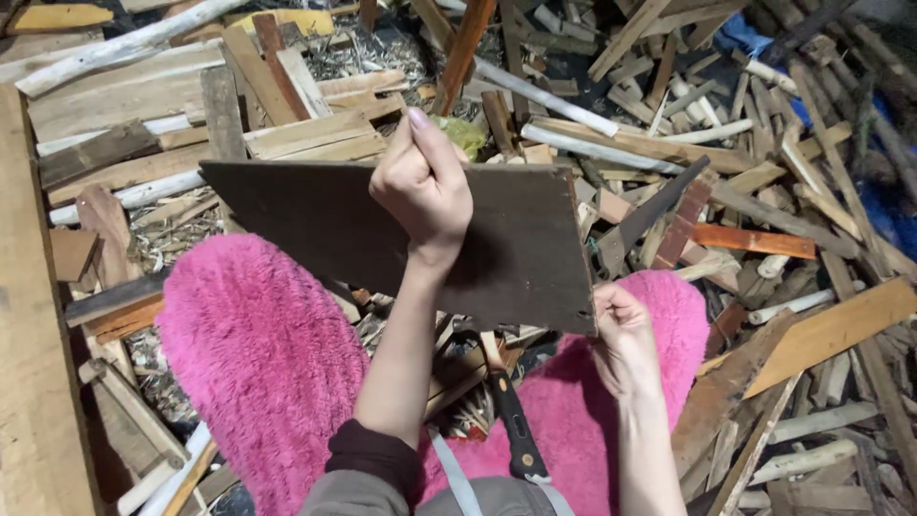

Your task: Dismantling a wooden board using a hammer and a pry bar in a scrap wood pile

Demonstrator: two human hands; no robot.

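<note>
Dark board (pixel 315 225) — pinched by both hands' fingers (pixel 420 143)

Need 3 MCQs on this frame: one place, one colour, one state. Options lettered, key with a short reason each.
1. Where does the right hand grip the dark board?
A. lower right corner
B. top left corner
C. middle of the left edge

2. What colour are the fuzzy trousers?
A. green
B. pink
C. grey

3. How is the left hand set?
A. flat and open on the wood pile
B. closed on the board's top edge
C. gripping the knife handle

Key: 1 A, its fingers pinch that corner; 2 B, both legs are bright pink; 3 B, its fingers curl over the upper edge while the black-handled knife lies untouched.
</note>
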